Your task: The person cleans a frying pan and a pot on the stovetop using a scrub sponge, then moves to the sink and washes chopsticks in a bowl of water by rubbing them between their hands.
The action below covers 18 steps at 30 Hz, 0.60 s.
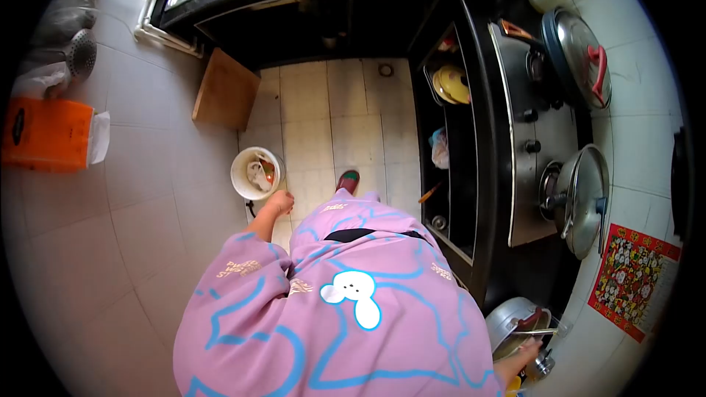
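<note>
My left hand (pixel 280 202) hangs low beside the white bucket (pixel 238 179), its fingers loosely curled with nothing visible in them. Inside the bucket lie a crumpled whitish bag and some red scraps (pixel 267 172). At the lower right, my right hand (pixel 525 353) reaches over the near side of a silver pot (pixel 501 321). A pale stick-like handle (pixel 535 332) lies across the pot's top, and a small shiny metal object (pixel 543 362) is close to the fingers. Blur hides whether this hand grips anything.
A gas stove (pixel 523 176) on the right carries a lidded dark pan (pixel 573 37) and a glass-lidded pan (pixel 588 187). A wooden board (pixel 224 92) leans at the left. Yellow lids (pixel 452 84) sit in the open cabinet. An orange packet (pixel 48 134) hangs on the tiled wall.
</note>
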Each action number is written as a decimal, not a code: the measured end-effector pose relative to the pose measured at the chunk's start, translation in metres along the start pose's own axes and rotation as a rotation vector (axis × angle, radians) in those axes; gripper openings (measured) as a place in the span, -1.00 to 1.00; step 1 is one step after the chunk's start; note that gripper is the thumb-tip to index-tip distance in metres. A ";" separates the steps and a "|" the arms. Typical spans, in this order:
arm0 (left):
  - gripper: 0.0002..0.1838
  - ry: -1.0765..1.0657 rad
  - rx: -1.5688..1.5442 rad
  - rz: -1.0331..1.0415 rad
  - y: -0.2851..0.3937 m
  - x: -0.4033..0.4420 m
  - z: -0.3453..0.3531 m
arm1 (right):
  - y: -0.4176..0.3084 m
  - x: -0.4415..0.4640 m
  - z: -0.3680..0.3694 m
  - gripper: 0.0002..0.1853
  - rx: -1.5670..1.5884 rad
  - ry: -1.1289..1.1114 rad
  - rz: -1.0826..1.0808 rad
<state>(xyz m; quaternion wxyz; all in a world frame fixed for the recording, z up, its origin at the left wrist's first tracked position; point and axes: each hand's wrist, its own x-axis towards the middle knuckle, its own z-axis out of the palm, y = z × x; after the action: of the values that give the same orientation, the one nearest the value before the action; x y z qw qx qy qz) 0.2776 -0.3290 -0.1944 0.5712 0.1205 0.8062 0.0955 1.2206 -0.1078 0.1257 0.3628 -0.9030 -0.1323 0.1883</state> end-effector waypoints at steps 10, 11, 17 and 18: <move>-0.66 0.271 -0.050 0.168 0.112 -0.013 -0.131 | -0.229 -0.251 0.161 -0.44 1.081 -0.793 -0.633; -0.66 0.281 -0.052 0.162 0.119 -0.009 -0.133 | -0.246 -0.303 0.200 -0.41 1.151 -0.930 -0.600; -0.65 0.104 -0.115 0.199 0.185 -0.007 -0.148 | -0.307 -0.563 0.409 -0.35 1.344 -1.587 0.230; -0.64 0.108 -0.063 0.238 0.191 0.000 -0.153 | -0.315 -0.593 0.433 -0.34 1.288 -1.592 0.312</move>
<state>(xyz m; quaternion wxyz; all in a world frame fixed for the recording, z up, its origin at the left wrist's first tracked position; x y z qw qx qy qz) 0.1494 -0.1491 -0.0881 0.5150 0.1923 0.8125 0.1942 0.4688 0.1530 0.2043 0.5562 -0.1590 -0.0897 0.8108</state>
